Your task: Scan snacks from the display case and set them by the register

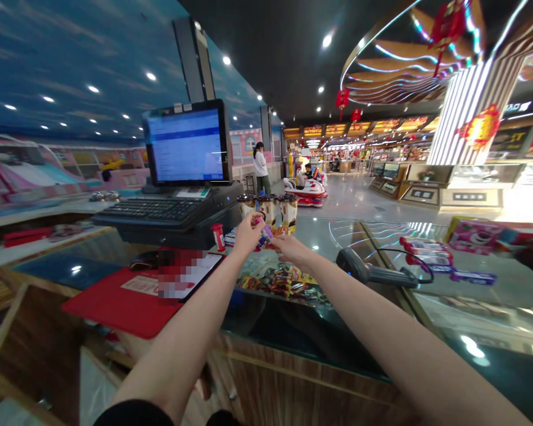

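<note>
Both my hands meet over the glass counter [333,331], around a small purple-and-pink packet [267,231]. The fingers of my left hand [249,232] are pinched on its upper end. My right hand [294,248] has its fingertips closed at the lower end. The packet's exact kind is too small to make out. Just behind stand three lidded, patterned cups [267,207] in a row. Left of my left hand is a small red spool-shaped container [218,236]. Below my hands, colourful wrapped packets [284,279] show at the counter.
A monitor [187,145] and keyboard [153,210] stand at left, with a phone [202,275] on a red mat [115,302]. A barcode scanner [375,272] lies right. Further right are snack packs [426,253] and a pink box [475,236]. A person [260,167] stands beyond.
</note>
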Action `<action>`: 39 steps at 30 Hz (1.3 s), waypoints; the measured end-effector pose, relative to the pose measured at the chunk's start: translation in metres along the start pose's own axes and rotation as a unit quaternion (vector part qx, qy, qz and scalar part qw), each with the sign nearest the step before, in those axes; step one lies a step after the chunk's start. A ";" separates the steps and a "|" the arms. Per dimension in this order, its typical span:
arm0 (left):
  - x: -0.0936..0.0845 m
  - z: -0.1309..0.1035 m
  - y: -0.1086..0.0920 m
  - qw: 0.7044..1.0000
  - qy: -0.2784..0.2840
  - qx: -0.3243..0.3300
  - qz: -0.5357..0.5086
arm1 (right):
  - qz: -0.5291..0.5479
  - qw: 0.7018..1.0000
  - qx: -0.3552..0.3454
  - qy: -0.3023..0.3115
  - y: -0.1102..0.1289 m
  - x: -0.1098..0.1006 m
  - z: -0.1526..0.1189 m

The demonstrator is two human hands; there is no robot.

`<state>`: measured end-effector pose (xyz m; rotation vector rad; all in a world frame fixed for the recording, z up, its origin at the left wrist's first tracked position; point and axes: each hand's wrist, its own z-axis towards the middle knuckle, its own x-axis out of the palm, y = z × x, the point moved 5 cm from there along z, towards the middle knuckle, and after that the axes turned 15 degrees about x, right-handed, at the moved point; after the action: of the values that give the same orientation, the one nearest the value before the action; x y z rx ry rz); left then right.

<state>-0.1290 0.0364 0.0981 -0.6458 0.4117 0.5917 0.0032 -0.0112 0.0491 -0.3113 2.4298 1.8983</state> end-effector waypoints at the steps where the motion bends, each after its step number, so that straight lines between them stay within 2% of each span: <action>1: -0.006 0.000 0.002 1.000 0.003 0.001 0.002 | -0.003 1.000 0.004 -0.001 0.001 0.005 0.001; 8: -0.036 -0.006 0.021 0.999 0.030 0.031 0.031 | -0.042 0.999 0.027 -0.005 0.002 0.036 0.009; 14: -0.048 -0.015 0.031 0.990 0.059 0.069 0.107 | -0.052 0.998 -0.036 -0.001 0.008 0.057 0.024; 20: -0.056 -0.021 0.044 0.986 0.074 0.083 0.121 | -0.102 0.988 -0.113 0.025 0.012 0.080 0.036; 25: -0.064 -0.025 0.050 0.982 0.074 0.095 0.144 | -0.134 0.977 -0.162 0.025 0.011 0.089 0.042; 33: -0.071 -0.026 0.044 0.961 0.094 0.115 0.234 | -0.177 0.973 -0.148 0.010 0.014 0.103 0.054; 39: -0.075 -0.023 0.050 0.954 0.070 0.135 0.256 | -0.202 0.968 -0.148 -0.003 0.016 0.110 0.055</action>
<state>-0.2218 0.0249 0.0987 -0.3120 0.7911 0.9653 -0.1124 0.0306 0.0337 -0.7455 1.8807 2.0448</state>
